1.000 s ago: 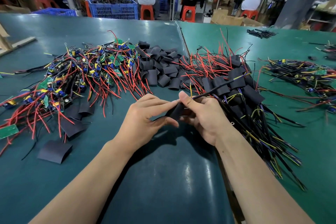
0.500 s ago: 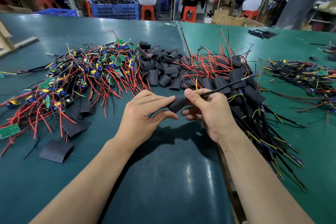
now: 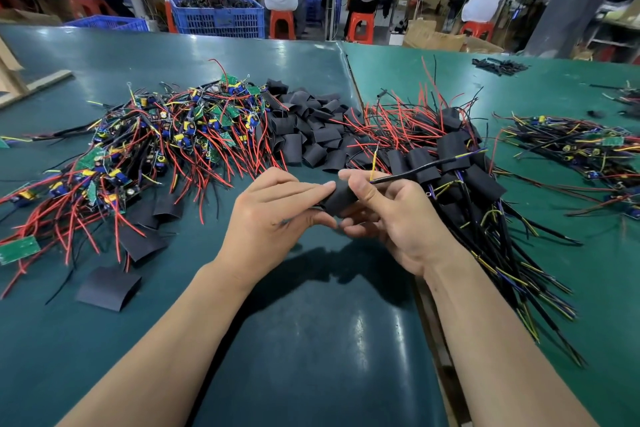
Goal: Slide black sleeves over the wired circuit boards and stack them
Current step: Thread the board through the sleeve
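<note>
Head camera looks forward and down, close over the table.

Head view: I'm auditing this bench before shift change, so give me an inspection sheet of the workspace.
Surface: green mat, seam between two tables at right.
Job's things: pile of bare wired boards at left; heap of empty black sleeves in the middle; stack of sleeved boards at right; sleeve in work held between both hands.
Clutter: flat loose sleeves near left; lone green board at left edge.
Hands: left hand pinches the sleeve; right hand grips its other end.
Cables: black lead runs right from the right hand; red wires tangled across the piles.
Surroundings: blue crate, orange stools, seated workers behind.
</note>
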